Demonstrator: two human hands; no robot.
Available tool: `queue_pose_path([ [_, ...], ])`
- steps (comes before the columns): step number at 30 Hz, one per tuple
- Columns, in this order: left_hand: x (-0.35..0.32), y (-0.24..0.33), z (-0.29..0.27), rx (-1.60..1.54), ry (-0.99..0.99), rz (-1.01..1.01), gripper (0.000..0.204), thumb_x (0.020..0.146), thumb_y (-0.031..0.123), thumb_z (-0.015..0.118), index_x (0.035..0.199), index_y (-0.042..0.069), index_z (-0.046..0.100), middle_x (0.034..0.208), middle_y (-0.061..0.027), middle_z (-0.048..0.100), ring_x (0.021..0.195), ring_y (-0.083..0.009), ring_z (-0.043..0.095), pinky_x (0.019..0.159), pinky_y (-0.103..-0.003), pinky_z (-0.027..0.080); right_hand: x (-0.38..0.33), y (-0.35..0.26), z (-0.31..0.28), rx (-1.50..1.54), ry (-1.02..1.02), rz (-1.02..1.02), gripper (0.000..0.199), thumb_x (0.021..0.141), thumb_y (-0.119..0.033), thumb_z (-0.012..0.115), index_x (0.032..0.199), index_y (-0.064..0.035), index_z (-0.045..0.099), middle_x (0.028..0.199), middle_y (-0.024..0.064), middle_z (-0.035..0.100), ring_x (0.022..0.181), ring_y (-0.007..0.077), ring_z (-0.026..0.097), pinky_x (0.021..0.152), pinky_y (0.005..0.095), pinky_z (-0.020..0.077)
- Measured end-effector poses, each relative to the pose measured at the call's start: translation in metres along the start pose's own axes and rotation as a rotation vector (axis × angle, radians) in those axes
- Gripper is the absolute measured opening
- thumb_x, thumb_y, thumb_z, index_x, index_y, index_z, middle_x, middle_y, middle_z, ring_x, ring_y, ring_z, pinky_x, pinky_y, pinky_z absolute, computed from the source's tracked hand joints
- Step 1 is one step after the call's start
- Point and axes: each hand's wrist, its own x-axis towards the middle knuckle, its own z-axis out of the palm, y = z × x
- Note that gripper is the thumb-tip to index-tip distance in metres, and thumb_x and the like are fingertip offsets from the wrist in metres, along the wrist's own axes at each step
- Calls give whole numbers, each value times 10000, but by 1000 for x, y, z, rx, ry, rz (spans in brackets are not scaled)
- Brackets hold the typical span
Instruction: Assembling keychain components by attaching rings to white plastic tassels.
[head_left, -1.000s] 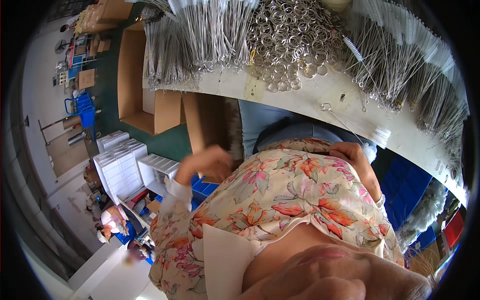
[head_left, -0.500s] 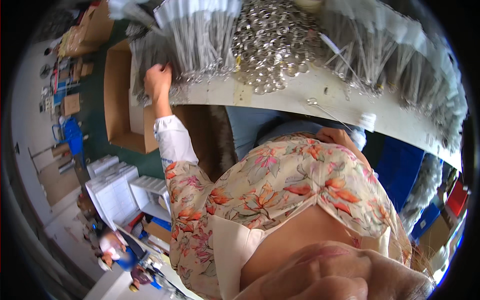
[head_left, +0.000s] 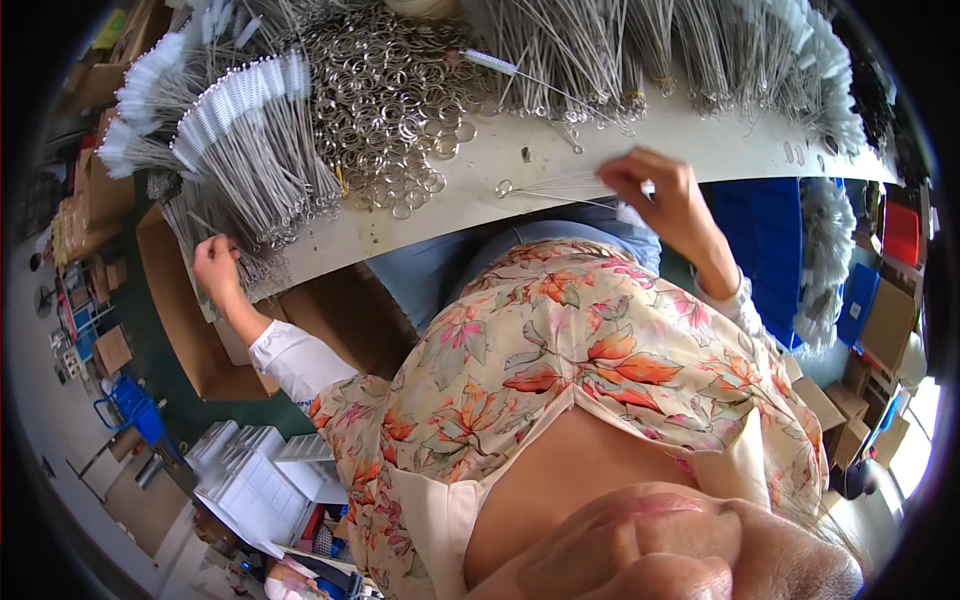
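Observation:
My left hand (head_left: 217,268) is at the left end of the table, its fingers closed at a pile of thin wire-stemmed brushes (head_left: 190,222). It seems to pinch a stem there, though the fingertips are partly hidden. My right hand (head_left: 660,195) hovers over the table's front edge, fingers loosely curved and apart from the thumb. Below it, a few wire brushes (head_left: 560,187) lie with their looped ends joined by a split ring (head_left: 503,187). Their white bristle ends (head_left: 630,214) stick out over the edge, partly covered by the hand.
A heap of metal split rings (head_left: 385,100) lies on the white table (head_left: 450,210). Bundles of brushes (head_left: 250,150) stand left of it, and more wire stems (head_left: 580,60) to the right. An open cardboard box (head_left: 190,340) stands below left; blue panels (head_left: 758,250) hang below right.
My right hand has risen from beside my lap to above the table edge. My left hand stays at the left brush pile. The whole view has shifted, showing more of the table's right side.

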Motion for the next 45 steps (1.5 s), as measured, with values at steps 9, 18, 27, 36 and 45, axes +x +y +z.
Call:
queue_pose_path([
  [9,-13,126,2,-291,310,339,241,874,242,578,957,17,596,845,-116,648,675,-144,588,637,-259,469,92,18,24,-642,259,-224,143,789,-177,597,892,-85,636,827,59,606,683,247,618,572,339,499],
  [18,3,136,33,209,129,455,307,817,317,633,875,16,620,815,-143,657,740,-277,633,654,-366,483,104,6,4,-363,327,-341,136,756,-161,597,759,-39,539,744,71,540,646,229,582,548,327,477],
  [27,-14,149,31,321,284,500,201,852,226,532,878,42,608,843,-140,647,753,-336,607,639,-412,464,45,89,-163,178,939,178,186,835,-180,549,895,-36,650,752,46,612,677,120,579,598,262,463],
  [36,8,172,25,-189,455,480,209,916,176,486,933,-19,559,778,-102,630,632,-189,555,573,-293,440,22,228,-246,-166,989,661,337,697,-374,723,860,-79,715,696,18,643,588,83,565,582,250,468],
  [45,-42,206,9,-624,527,364,262,942,158,467,1125,-8,556,773,-9,518,543,-51,364,433,-173,278,40,188,-271,-456,1236,239,205,807,-238,607,843,-44,664,757,91,630,692,167,604,633,298,475],
])
